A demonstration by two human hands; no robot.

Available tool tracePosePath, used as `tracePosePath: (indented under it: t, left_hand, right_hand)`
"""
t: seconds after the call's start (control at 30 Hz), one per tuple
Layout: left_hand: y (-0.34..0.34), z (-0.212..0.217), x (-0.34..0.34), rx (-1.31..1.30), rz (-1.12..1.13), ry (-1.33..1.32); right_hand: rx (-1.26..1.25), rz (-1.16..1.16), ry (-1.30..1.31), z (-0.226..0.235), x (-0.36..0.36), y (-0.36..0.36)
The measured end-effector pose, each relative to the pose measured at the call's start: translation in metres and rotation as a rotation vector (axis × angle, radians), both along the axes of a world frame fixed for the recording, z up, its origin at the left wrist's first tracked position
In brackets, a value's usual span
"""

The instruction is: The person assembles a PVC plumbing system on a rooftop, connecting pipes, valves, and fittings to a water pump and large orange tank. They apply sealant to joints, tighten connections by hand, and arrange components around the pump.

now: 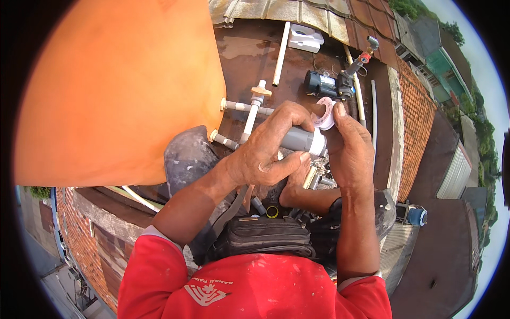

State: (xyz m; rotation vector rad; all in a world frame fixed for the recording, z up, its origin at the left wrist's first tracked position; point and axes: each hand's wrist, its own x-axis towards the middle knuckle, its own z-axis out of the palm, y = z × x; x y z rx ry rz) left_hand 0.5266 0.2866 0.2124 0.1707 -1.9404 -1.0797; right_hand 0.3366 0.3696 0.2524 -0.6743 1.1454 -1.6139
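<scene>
Open-air rooftop site in bright daylight.
Floor: reddish-brown deck (249,64), stained, with darker patches. Upper edge: tile-profile roofing sheets (287,10), pale to rust-brown. Right side: weathered, pale-topped ledge (396,133), adjoining an orange-tiled roof (418,133); beyond it, a broad dark-brown roof (435,239). Farther off: teal-walled building (445,73), green trees (453,32), pale sky (481,37). Lower left: second orange-tiled roof (79,242), sloping away.

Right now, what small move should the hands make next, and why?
Probably pass the white tape spool once around the gray pipe's end, keeping the tape taut: the left hand steadies the pipe, the right hand holds the spool close beside that end, and white wrapping already shows there. Whether the wrapping is complete, I can't tell.
</scene>
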Motion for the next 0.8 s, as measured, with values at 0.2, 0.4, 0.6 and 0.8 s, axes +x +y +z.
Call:
tracePosePath:
  t: [0.2, 0.4, 0.6, 0.8]
  left_hand:
    - [-0.007, -0.008, 0.004, -0.011, 0.105, -0.006]
    - [-0.007, -0.004, 0.004, 0.032, 0.033, -0.091]
    - [0.003, 0.006, 0.005, 0.008, -0.010, -0.079]
    - [-0.005, -0.004, 0.004, 0.011, 0.054, 0.032]
  right_hand:
    - [0.161, 0.154, 0.058, -0.027, 0.027, 0.051]
    - [0.031, 0.183, 0.209, 0.025, 0.031, 0.079]
    - [-0.092, 0.015, 0.138, 0.029, 0.004, 0.004]
    - [0.143, 0.128, -0.064, -0.028, 0.014, 0.036]
